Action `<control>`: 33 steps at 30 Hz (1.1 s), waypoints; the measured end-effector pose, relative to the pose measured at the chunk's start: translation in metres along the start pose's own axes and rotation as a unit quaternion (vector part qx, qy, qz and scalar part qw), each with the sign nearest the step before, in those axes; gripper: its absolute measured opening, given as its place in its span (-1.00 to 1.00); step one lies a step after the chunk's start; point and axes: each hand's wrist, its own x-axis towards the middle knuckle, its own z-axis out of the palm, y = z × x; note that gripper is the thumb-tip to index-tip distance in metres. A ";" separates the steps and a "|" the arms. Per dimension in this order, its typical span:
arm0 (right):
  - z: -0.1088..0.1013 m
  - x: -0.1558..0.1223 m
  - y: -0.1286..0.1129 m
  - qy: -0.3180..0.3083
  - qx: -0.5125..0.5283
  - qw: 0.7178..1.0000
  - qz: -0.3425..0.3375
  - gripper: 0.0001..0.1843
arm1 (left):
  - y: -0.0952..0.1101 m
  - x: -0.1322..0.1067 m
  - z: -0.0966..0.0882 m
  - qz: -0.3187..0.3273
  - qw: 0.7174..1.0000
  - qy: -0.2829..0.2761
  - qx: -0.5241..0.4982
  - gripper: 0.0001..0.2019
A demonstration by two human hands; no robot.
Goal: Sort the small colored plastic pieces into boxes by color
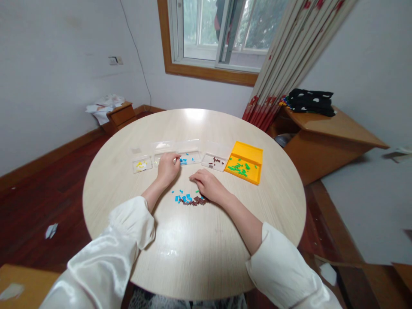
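My left hand (168, 167) is over the near left edge of a clear plastic box (195, 158) with small blue pieces (183, 161) in it. Its fingers are pinched, and whatever may be between them is too small to make out. Just right of the table's middle, my right hand (210, 185) hovers by a loose pile, thumb and fingertips together. Any piece in that pinch cannot be made out. The pile mixes blue building bricks (184, 198) with dark brown bricks (194, 201), and a green piece (197, 191) lies beside my right hand, which hides part of the pile.
Further left stands a clear box (134, 169) with yellow pieces; another clear box (206, 163) holds brown ones. An open yellow case (254, 177) with green pieces is at the right. All rest on a round wooden table (193, 249). A wooden cabinet (322, 137) stands beyond.
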 end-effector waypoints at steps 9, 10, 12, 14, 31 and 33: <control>-0.018 -0.001 0.001 -0.032 0.025 0.999 0.022 -0.80 | 0.009 -0.004 -0.001 0.085 0.994 -0.054 0.046 -0.77; -0.021 -0.001 -0.002 -0.042 0.033 0.998 0.025 -0.81 | 0.009 -0.004 0.000 0.088 0.993 -0.062 0.050 -0.78; -0.027 -0.002 -0.007 -0.067 0.053 0.996 0.032 -0.85 | 0.006 -0.004 0.001 0.090 0.992 -0.071 0.054 -0.78; -0.031 -0.003 -0.009 -0.093 0.077 0.992 0.042 -0.91 | 0.004 -0.003 0.001 0.095 0.991 -0.075 0.053 -0.78; -0.034 -0.005 -0.013 -0.126 0.143 0.976 0.104 -0.87 | 0.005 -0.014 -0.018 0.120 0.982 -0.131 0.070 -0.77; -0.033 -0.006 -0.013 -0.120 0.162 0.973 0.115 -0.87 | 0.006 -0.014 -0.018 0.119 0.982 -0.127 0.068 -0.77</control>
